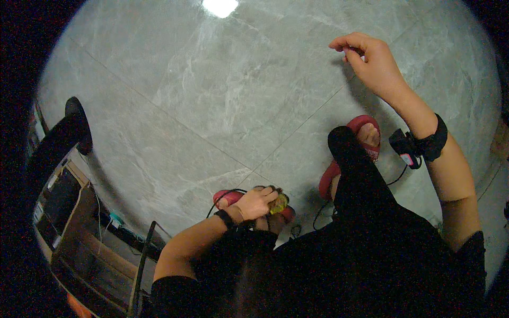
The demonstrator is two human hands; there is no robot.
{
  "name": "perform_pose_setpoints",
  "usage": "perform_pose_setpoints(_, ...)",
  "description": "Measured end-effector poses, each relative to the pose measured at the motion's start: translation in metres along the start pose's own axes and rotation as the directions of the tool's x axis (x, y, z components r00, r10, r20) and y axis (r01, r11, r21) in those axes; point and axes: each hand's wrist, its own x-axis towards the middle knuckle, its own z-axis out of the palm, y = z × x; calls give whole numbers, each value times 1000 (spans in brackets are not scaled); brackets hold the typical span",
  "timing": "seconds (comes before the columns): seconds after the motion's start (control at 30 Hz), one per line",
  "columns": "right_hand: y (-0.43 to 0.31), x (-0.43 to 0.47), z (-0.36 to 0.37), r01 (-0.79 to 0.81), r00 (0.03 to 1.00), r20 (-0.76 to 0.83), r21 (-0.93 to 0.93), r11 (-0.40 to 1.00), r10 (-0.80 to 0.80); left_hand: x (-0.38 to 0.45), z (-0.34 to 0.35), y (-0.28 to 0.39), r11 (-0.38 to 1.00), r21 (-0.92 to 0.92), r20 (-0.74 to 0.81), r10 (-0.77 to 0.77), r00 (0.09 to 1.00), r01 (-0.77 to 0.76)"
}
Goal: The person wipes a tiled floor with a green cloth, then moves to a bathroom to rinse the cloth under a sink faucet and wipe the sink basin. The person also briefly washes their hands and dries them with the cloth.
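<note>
My left hand (pixel 256 202) is low in the head view, its fingers closed around a small yellow-green round thing (pixel 279 203) whose kind I cannot tell. It is just above one of my feet in a red slipper (pixel 229 195). My right hand (pixel 368 55) reaches out at the upper right above the grey tiled floor (pixel 222 103), with curled fingers and a gap between thumb and forefinger. Whether it pinches something small is unclear. A black strap with a small device (pixel 405 147) sits around my right forearm, and a black band (pixel 225 219) circles my left wrist.
A black curved object (pixel 77 123) stands at the left, near a brown open box or shelf (pixel 107 254) with cables. A dark frame (pixel 143 262) rises beside it. My other foot, in a red slipper (pixel 364 121), is at centre right, with thin black cables nearby.
</note>
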Motion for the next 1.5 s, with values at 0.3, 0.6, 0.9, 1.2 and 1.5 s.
perform_pose_setpoints(0.3, -11, 11, -1, 100, 994, -35, -76, 992, -103, 26, -44, -21, 978, 18, -329, -193, 925, 210)
perform_pose_setpoints(0.6, 2, 9, 7, 83, 993, -83, -25, 996, -85, 36, -105, -60, 913, 127, -486, -283, 827, 388)
perform_pose_setpoints(0.9, 15, -17, 1, 63, 995, -68, -50, 997, -67, -5, -25, -32, 978, -112, -107, -188, 976, 176)
perform_pose_setpoints(1.2, 17, -15, 14, 103, 992, -74, -39, 994, -106, 37, -144, -107, 843, -193, -584, -509, 632, 501)
perform_pose_setpoints(1.5, 22, -23, 7, 99, 990, -97, -76, 992, -106, 49, -75, -52, 914, -214, -247, -391, 887, 344)
